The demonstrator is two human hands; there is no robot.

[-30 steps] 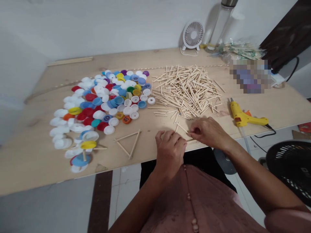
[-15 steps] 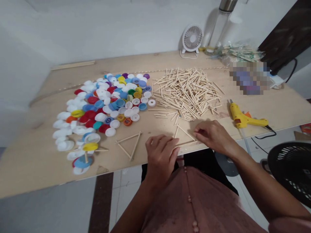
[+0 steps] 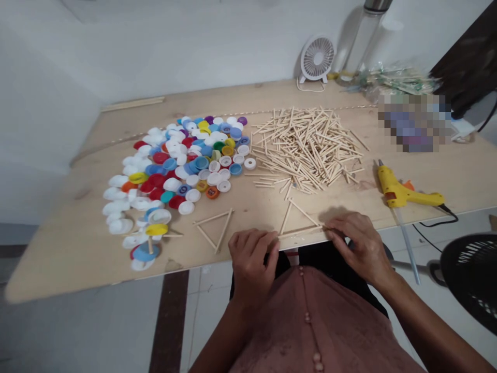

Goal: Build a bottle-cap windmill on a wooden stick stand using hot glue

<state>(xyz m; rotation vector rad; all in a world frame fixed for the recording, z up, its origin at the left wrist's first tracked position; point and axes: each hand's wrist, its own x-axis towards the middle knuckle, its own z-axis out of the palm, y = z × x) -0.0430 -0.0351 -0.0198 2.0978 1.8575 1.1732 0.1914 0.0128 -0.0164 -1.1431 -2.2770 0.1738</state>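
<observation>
In front of me at the table's edge lies a triangle of thin wooden sticks (image 3: 305, 213). My left hand (image 3: 252, 261) is closed at its left corner, thumb and forefinger around the end of the bottom wooden stick (image 3: 298, 232). At the right corner, the fingertips of my right hand (image 3: 357, 244) pinch that stick's other end. The fingers hide both stick ends. A second stick triangle (image 3: 224, 230) lies flat to the left of my left hand, apart from it. Behind the hands is a large heap of loose wooden sticks (image 3: 310, 147).
A pile of colourful bottle caps (image 3: 170, 199) covers the table's left part. A yellow glue gun (image 3: 404, 194) rests at the right, its clear glue stick jutting past the edge. Farther back stand a small white fan (image 3: 317, 58) and a glass bottle (image 3: 363, 41). A black fan (image 3: 471, 277) is below right.
My right hand has come down and closed at the triangle's right corner. My left hand has shifted slightly down, at the left corner. The whole view has shifted a little.
</observation>
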